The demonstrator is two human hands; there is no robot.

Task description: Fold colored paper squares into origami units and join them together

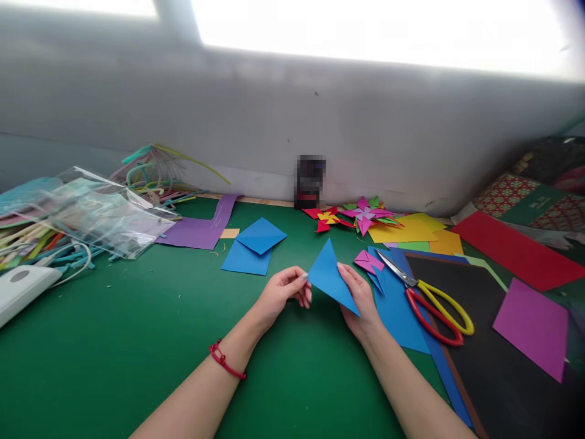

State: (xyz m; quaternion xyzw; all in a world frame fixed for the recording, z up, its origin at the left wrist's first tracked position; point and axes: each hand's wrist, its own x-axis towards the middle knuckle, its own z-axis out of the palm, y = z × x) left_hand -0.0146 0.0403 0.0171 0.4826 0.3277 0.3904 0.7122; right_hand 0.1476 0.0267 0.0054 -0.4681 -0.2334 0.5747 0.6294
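A blue sheet of folded paper (329, 275), triangular in outline, is held above the green table. My right hand (359, 299) grips its right side, thumb on the front and the other fingers mostly hidden behind. At its left corner, the thumb and forefinger of my left hand (290, 286) are pinched together, and the remaining fingers curl loosely below. Two more blue paper squares (261, 235) lie overlapped beyond my left hand. Close by my right hand are a small folded pink paper piece (368, 261) and a small folded blue piece (378, 280).
Scissors (423, 292) with red and yellow handles lie at right over blue paper and a black board (484, 329). Folded paper flowers (363, 213) and yellow sheets (402, 230) sit at the back. Purple paper (196, 233), plastic bags (114, 213) and a white power strip (27, 286) are left.
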